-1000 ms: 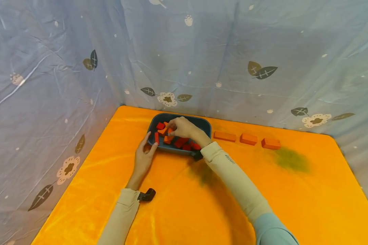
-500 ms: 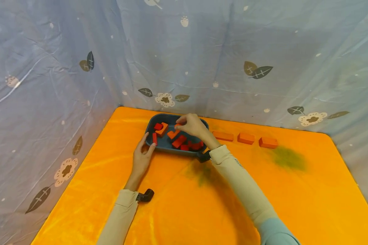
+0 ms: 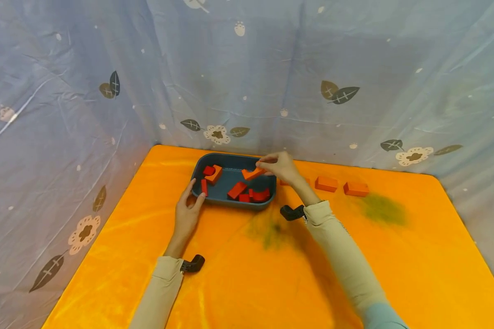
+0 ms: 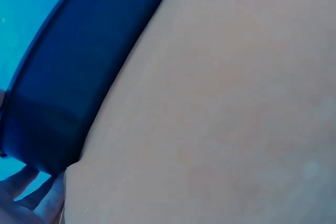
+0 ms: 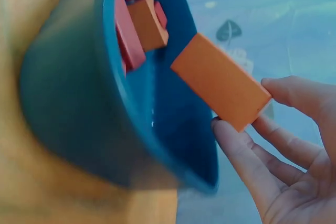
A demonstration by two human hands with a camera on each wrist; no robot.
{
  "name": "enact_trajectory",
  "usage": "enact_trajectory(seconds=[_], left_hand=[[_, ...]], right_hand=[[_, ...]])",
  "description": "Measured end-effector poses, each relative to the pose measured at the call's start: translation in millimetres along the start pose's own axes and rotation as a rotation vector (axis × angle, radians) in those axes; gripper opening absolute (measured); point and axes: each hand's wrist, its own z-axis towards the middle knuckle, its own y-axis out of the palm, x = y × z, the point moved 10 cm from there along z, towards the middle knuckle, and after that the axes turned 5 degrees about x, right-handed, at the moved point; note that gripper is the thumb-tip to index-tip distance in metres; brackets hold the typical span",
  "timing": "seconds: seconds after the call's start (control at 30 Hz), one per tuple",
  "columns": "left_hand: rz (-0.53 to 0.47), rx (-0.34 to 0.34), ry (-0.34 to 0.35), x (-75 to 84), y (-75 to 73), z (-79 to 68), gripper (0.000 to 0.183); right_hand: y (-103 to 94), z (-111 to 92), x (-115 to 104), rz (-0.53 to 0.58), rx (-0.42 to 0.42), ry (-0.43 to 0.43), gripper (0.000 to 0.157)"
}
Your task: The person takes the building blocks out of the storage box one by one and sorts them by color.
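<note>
Curtain [image 3: 247, 68] behind orange desk [image 3: 247, 274]. Your right grip [image 3: 283, 167] pinches a block [image 3: 253, 174] by one end above the tray [image 3: 230, 161], probably for clearance; your left grip [image 3: 186, 215] clasps the tray's near-left corner, likely steadying it.

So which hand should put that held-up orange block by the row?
Probably the right hand: it pinches the orange block, nearer the row, while the left hand holds the tray.

Beige sleeves [image 3: 158, 292], black wrist cameras [image 3: 194, 263]
</note>
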Motion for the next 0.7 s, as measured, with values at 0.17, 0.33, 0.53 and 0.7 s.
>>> enact_trajectory(seconds=[0.17,0.33,0.53,0.7], left_hand=[[0.009,0.004,-0.002,-0.1,-1.2,-0.2,0.056],[0.015,0.001,0.002,0.2,0.2,-0.8,0.057],[0.012,0.009,0.002,0.1,0.2,-1.6,0.057],[0.017,0.011,0.007,0.9,0.2,-1.3,0.057]], right_hand=[[-18.2,-3.0,10.4,0.075,0.018,0.073,0.033],[-36.1,-6.6,20.4,0.150,0.051,0.127,0.037],[-57.5,-14.2,31.9,0.180,0.071,0.122,0.037],[-76.3,-22.5,45.9,0.199,0.102,0.174,0.038]])
